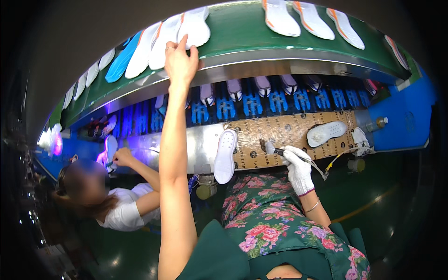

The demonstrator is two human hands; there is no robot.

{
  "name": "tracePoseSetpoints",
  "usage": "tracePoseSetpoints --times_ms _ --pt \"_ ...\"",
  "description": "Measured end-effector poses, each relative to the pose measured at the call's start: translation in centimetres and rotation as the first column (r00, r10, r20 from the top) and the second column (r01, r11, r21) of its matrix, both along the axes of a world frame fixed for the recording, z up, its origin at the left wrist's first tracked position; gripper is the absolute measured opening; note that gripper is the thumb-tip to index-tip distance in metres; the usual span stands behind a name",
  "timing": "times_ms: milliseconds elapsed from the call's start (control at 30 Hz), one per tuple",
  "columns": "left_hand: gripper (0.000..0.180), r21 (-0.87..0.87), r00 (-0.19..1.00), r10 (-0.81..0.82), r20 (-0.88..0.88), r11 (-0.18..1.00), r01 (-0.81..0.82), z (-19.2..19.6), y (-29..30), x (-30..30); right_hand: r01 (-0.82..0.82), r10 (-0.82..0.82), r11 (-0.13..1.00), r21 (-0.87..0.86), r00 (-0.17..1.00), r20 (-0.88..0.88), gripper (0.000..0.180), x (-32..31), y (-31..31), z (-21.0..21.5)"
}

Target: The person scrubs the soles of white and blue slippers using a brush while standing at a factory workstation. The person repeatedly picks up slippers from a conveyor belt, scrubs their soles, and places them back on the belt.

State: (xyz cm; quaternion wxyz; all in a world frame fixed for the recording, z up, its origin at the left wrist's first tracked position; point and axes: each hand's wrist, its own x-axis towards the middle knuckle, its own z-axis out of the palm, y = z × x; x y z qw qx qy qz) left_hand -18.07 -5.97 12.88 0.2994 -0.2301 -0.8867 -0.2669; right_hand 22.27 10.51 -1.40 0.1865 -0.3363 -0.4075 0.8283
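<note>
My bare left hand (181, 63) is stretched up to the raised green shelf, fingers apart, the fingertips at the near end of a white shoe sole (195, 27). No firm hold on it shows. My right hand (297, 170), in a white knitted glove, is closed around a brush (272, 148), whose bristle end points left over the brown-taped bench top. A white sole with round recesses (224, 156) lies near the bench's front edge, left of the brush. Farther right, another white sole (326, 133) rests at a slant on or beside something whitish.
More soles (281, 18) stand along the green shelf (233, 37), with a blue one (123, 58) at left. Below it, shoe uppers sit above a row of blue holders (252, 105). A co-worker (123, 205) works at left beside purple light. A cable (331, 163) hangs at right.
</note>
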Motion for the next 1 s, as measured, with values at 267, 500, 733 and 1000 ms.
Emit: tracePoseSetpoints --times_ms 267,500,733,1000 --pt "0.016 0.396 0.971 -0.207 0.122 0.907 0.143 -2.6 -1.9 1.8 -0.001 0.002 0.999 -0.054 1.0 0.019 0.021 0.6 0.6 -0.7" --pt "0.028 0.634 0.986 -0.161 -0.037 0.759 0.148 -4.8 -8.7 4.7 0.023 -0.036 0.987 -0.16 0.996 -0.08 0.019 0.8 2.3 1.9" --pt "0.042 0.932 0.959 -0.276 -0.065 0.327 0.157 -5.5 -15.4 9.8 0.044 -0.067 0.993 -0.111 0.974 -0.217 0.021 0.4 5.2 5.2" --pt "0.086 0.924 0.561 -0.769 0.307 0.381 0.017 -6.8 -5.9 17.9 -0.099 0.069 0.993 -0.063 0.928 -0.366 0.02 0.1 3.9 12.1"
